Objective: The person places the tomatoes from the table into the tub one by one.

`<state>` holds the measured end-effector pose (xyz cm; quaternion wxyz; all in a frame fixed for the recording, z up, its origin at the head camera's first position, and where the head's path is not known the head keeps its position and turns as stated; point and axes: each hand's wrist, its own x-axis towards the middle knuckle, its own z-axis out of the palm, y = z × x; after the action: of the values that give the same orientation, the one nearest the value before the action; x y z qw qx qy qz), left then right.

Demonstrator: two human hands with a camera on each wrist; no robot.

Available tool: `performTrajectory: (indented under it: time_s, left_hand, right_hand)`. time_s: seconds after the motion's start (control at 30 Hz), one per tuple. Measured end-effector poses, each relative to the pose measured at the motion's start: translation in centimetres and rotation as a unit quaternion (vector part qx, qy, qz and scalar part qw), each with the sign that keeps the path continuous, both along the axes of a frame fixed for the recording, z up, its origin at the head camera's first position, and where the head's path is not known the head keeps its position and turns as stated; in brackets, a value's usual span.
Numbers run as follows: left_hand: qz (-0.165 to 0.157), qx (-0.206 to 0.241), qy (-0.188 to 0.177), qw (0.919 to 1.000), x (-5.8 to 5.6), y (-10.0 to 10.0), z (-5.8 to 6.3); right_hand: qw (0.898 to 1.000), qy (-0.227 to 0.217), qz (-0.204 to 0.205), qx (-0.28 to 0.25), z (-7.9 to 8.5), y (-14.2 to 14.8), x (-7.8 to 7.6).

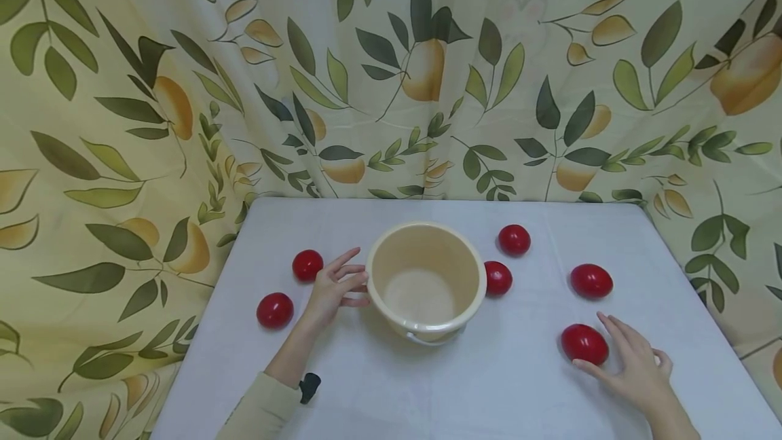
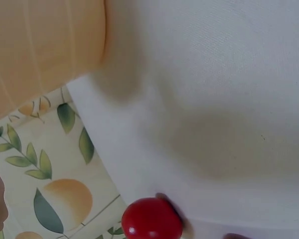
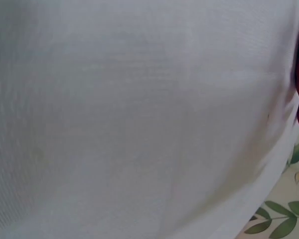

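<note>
Curtain [image 1: 122, 155], cream, printed with leaves and fruit, hanging along the left, back and right of a white-covered table [image 1: 489, 386]. Lower-left red ball [image 1: 275, 311], resting on the cloth. Upper-left red ball [image 1: 307, 265], farther back, just beside the left hand [image 1: 332, 287]. That hand: pale sleeve [image 1: 263, 406], dark item [image 1: 309, 387] at the wrist; fingers spread and extended to the bucket's left side, nothing grasped. Bucket [image 1: 427, 243], cream, upright, its pale handle [image 1: 421, 341] lowered at the near side; stands between the two left balls and the other four. Half-hidden red ball [image 1: 499, 278], partly covered by the bucket's right rim. Back red ball [image 1: 514, 240], just beyond that. Near-right red ball [image 1: 584, 344], on the table. Far-right red ball [image 1: 591, 281], just behind it. Right hand [image 1: 638, 365]: thumb at the near-right ball's near edge, forefinger extended past its right side, the two well parted; whether it bears any grip cannot be told.
</note>
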<state>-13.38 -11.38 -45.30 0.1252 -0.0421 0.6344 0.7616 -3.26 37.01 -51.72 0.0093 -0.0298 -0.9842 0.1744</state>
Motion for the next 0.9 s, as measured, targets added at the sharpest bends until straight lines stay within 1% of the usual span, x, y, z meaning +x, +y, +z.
performTrajectory:
  time_s: [0.2,0.4,0.77,0.83,0.9]
  left_hand:
    - [-0.007,-0.017,-0.003,0.9998,0.1,0.1,0.2]
    - [-0.010,-0.014,-0.011,0.9998,0.1,0.2,0.3]
    - [-0.021,-0.025,-0.016,0.9993,0.0,0.4,0.2]
    - [-0.021,-0.025,-0.019,0.9993,0.0,0.4,0.2]
    - [-0.022,-0.024,-0.022,0.9992,0.0,0.4,0.2]
  right_hand:
    - [1.000,0.002,0.018,0.006,-0.6,0.2,0.1]
    - [1.000,-0.019,0.008,0.015,-1.0,0.3,0.1]
    - [1.000,0.000,0.005,0.007,-1.6,0.3,-0.2]
    - [1.000,-0.003,0.006,0.005,-1.7,0.4,-0.3]
    - [1.000,-0.017,0.007,0.006,-1.7,0.3,-0.4]
